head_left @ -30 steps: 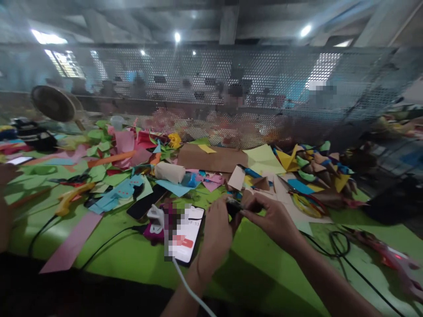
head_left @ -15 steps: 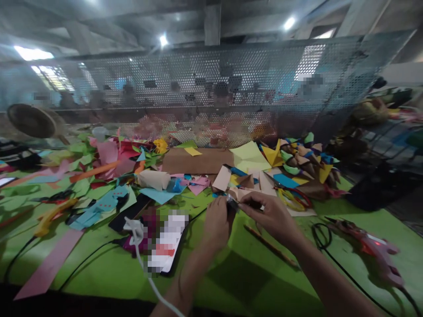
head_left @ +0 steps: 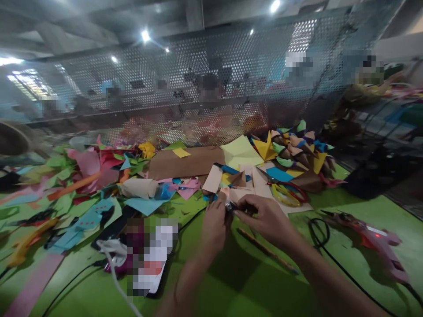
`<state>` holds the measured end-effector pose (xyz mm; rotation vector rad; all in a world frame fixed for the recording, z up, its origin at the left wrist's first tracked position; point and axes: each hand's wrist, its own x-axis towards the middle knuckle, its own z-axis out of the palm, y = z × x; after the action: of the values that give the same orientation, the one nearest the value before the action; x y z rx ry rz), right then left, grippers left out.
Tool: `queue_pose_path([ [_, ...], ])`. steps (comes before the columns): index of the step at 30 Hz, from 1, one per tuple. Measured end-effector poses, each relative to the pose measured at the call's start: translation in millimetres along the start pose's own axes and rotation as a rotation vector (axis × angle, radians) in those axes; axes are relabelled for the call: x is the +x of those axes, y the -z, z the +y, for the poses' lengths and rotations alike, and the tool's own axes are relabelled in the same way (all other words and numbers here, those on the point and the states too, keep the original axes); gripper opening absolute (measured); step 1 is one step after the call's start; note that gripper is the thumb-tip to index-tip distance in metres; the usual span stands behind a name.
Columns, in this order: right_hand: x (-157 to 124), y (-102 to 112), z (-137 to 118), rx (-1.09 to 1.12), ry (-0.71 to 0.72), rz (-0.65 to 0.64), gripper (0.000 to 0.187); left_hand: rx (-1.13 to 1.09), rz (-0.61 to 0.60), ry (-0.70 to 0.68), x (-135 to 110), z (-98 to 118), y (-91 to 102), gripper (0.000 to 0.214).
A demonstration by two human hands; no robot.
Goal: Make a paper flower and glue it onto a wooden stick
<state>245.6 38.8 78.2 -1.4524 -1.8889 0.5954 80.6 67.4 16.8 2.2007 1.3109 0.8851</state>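
Note:
My left hand (head_left: 214,224) and my right hand (head_left: 264,218) meet over the green table (head_left: 251,281), fingers pinched together on a small dark and shiny object (head_left: 229,206) that I cannot make out. Just beyond the hands lie beige paper pieces (head_left: 244,191) and scissors with yellow and red handles (head_left: 286,193). A thin brown stick (head_left: 264,248) lies on the table under my right wrist.
A phone (head_left: 150,259) with a white cable lies at the left of my hands. Coloured paper scraps (head_left: 99,176), a brown card sheet (head_left: 185,160) and folded paper cones (head_left: 297,154) crowd the back. A pink glue gun (head_left: 373,242) lies right. A perforated metal screen (head_left: 211,88) stands behind.
The view has swung right and down, so everything on the table shifted left. Both hands stay pinched together on the small object, now slightly nearer the paper pieces.

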Motion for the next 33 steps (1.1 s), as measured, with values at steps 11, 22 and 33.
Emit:
queue_pose_path([
  [11,1.4,-4.0,17.4,0.481,-0.212,-0.091,0.014,-0.125,-0.094,-0.029,-4.1,1.6,4.8,0.018],
  [22,3.7,-0.8,18.2,0.506,-0.141,0.0,0.015,-0.332,-0.028,-0.035,-7.9,-2.5,9.1,0.032],
  [33,2.5,1.7,9.2,0.28,0.205,0.095,0.008,-0.417,0.002,-0.055,-5.1,3.3,11.9,0.024],
])
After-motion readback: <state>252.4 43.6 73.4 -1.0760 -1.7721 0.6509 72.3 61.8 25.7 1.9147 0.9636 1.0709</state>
